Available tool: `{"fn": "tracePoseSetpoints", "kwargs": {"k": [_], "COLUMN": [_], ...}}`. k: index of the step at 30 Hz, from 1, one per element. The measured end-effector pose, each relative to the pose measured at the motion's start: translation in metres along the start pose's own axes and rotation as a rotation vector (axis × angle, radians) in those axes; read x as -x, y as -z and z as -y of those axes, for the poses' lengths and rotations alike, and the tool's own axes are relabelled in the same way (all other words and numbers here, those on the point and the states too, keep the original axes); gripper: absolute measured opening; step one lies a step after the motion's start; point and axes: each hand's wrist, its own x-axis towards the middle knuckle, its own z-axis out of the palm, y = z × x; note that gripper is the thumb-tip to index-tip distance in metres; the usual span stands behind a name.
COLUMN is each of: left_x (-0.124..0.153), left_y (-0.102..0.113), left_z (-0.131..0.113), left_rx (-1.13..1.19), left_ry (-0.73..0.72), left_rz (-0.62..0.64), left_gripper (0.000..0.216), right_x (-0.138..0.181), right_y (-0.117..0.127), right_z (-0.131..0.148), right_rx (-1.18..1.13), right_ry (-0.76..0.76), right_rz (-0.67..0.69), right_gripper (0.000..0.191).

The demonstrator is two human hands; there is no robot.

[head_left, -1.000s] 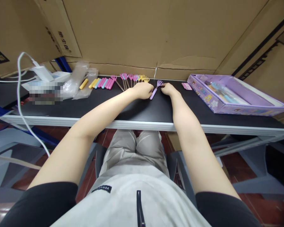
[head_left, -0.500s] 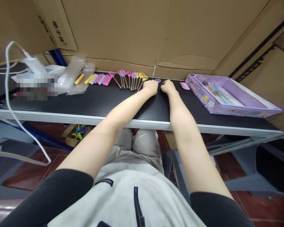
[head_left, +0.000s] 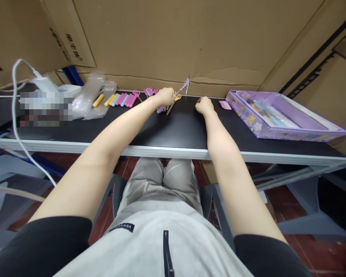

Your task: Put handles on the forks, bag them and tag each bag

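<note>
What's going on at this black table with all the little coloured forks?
A seated person works with bare hands. The left hand holds a small purple fork lifted off the black table, beside the row of little forks. The right hand rests curled on the table; whether it holds anything is unclear. Coloured handles lie further left, an open purple box to the right.

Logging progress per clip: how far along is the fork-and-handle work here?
Done: apparently only the purple fork, its handle on. In hand: the left hand holds it raised; the right hand rests on the table. Left: the bare-stemmed forks and loose coloured handles lie in separate rows.
</note>
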Motion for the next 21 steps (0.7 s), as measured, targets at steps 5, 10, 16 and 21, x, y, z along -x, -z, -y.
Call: {"fn": "tracePoseSetpoints", "kwargs": {"k": [5,10,16,21], "left_x": [0.012,0.039,0.051,0.053], "left_y": [0.017,0.014,0.015,0.020], "left_z": [0.043,0.065,0.074,0.069], "left_rx": [0.112,0.082,0.011,0.016], "left_ry": [-0.083,-0.063,-0.106,-0.144], "left_rz": [-0.108,-0.160,-0.125,-0.131], "left_gripper": [0.028,0.031,0.031,0.030], "right_x": [0.001,0.002,-0.001,0.000], "right_y": [0.001,0.000,-0.003,-0.007], "right_z": [0.004,0.008,0.014,0.022], "right_rx": [-0.008,-0.022,-0.082,-0.480], "right_ry": [0.022,0.052,0.124,0.126], "right_rz": [-0.024,-0.029,-0.077,0.064], "right_gripper": [0.048,0.048,0.047,0.039]}}
